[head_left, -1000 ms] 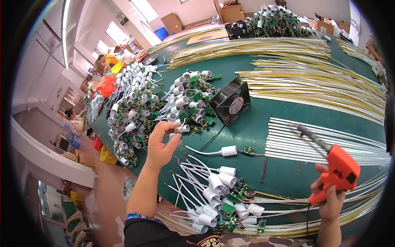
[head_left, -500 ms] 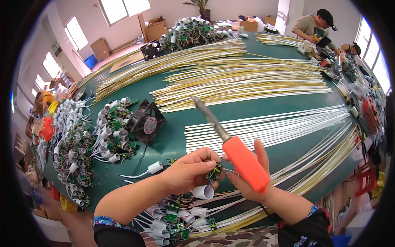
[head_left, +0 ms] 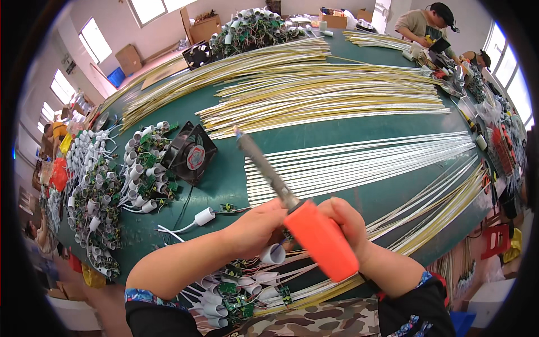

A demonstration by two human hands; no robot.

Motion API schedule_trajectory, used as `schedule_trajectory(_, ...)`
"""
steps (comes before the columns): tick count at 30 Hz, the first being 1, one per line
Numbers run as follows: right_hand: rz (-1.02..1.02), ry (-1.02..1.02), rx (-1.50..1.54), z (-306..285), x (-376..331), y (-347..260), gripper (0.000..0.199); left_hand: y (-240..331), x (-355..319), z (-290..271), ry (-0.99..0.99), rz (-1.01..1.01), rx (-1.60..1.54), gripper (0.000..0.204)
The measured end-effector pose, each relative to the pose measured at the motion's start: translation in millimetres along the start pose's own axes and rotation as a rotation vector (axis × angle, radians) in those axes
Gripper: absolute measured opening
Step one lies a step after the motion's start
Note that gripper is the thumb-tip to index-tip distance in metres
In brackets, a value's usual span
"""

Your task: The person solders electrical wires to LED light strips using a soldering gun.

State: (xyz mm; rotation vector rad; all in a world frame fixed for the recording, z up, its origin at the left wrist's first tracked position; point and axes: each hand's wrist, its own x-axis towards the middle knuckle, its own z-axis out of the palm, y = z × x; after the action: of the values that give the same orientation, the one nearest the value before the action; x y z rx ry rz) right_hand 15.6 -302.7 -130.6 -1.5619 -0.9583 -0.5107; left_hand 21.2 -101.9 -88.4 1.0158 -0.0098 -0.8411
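Right hand (head_left: 347, 224): curled behind the red-orange handle of the soldering iron (head_left: 320, 240), gripping it; exact finger placement underneath is hidden. The iron slants up in front of both hands, tip forward and leftward over the green table (head_left: 227, 178). I read that as keeping the tip clear of my skin.

Left hand (head_left: 260, 222): fingertips hidden behind the iron, so I cannot tell whether they pinch anything. A white cup (head_left: 273, 254) shows just below them, above the near pile of cups and boards (head_left: 215, 310). Hands sit close together, probably to share one small spot.

Beyond: a second cup (head_left: 204, 216) lies on its side, cable out one end, small board (head_left: 227, 208) at the other, near the silver strips (head_left: 438, 150). Strips spread in a row, near ends side by side, presumably for easy reach. Black fan (head_left: 190, 153) stands left of them, perhaps to push air across.
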Motion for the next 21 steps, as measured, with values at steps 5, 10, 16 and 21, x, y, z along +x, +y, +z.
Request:
schedule_trajectory(5, 0.690, 0.120, 0.406, -1, 9, -25, 0.017, 6, -5, -10, -0.188, 0.034, 0.163, 0.028)
schedule_trajectory(10, 0.809, 0.257, 0.625, 1, 10, -18, 0.020, 9, -4, -12, -0.181, -0.013, 0.148, 0.024)
schedule_trajectory(16, 0.803, 0.274, 0.541, 2, 14, -25, 0.013, 16, -8, 13, 0.149, 0.590, 1.402, 0.026)
schedule_trajectory(21, 0.886, 0.273, 0.509, -2, 16, -27, 0.010, 15, -8, 20, 0.220, 0.779, 1.466, 0.014)
